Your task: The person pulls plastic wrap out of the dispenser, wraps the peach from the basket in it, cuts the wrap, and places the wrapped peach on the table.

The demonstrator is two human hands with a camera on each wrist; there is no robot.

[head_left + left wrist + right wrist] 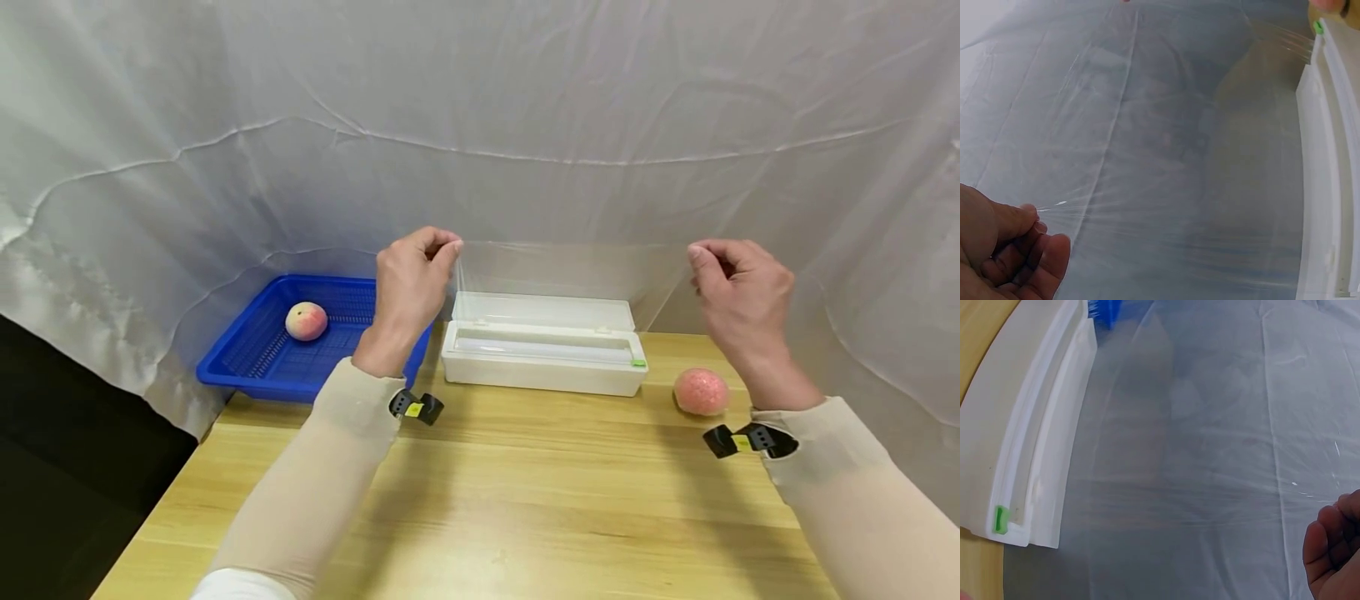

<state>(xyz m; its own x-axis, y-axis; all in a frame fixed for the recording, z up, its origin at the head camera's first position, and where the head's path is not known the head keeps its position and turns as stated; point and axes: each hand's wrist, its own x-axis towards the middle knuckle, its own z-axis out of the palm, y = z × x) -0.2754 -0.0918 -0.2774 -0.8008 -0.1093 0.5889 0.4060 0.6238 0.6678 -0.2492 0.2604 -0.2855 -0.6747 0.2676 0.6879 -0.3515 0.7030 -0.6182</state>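
Note:
A sheet of clear cling film (pixel 570 271) is stretched between both hands, above and behind a white film dispenser box (pixel 540 375). My left hand (pixel 412 279) pinches the film's upper left corner between thumb and fingers; in the left wrist view, creases in the film (pixel 1104 209) fan out from that pinch. On the opposite side, the right hand (pixel 746 292) holds the upper right corner with curled fingers. The box's lid (pixel 543 310) is raised at the back, and a white roll (pixel 543 350) shows inside. A green tab (pixel 1000 520) sits at the box's right end.
Right of the box, a pink round fruit (pixel 701 392) lies on the wooden table (pixel 525 500). A blue plastic basket (pixel 258 387) with a peach (pixel 306 321) in it stands at the left. Pale sheeting (pixel 525 100) hangs behind everything.

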